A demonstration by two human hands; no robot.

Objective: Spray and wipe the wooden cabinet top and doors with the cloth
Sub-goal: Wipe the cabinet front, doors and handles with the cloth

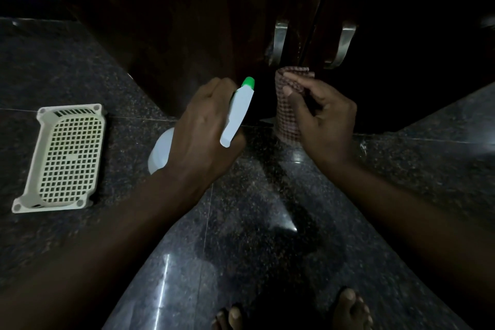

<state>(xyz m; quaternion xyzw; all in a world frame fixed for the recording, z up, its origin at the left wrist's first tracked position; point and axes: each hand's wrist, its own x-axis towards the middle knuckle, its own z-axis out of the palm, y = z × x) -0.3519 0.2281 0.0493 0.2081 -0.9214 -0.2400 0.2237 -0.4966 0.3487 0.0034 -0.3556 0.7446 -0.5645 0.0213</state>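
Note:
A dark wooden cabinet (203, 35) fills the top of the view, its two doors meeting at a seam with two metal handles (278, 43). My left hand (203, 128) grips a white spray bottle (238, 112) with a green nozzle that points at the left door. My right hand (321, 120) holds a folded reddish checked cloth (286, 112) close to the doors, just below the handles. Whether the cloth touches the wood, I cannot tell.
A cream plastic perforated basket (64, 158) lies upside down on the dark polished granite floor (267, 236) at the left. My bare toes (348, 308) show at the bottom edge. A strip of light wall shows at the top left.

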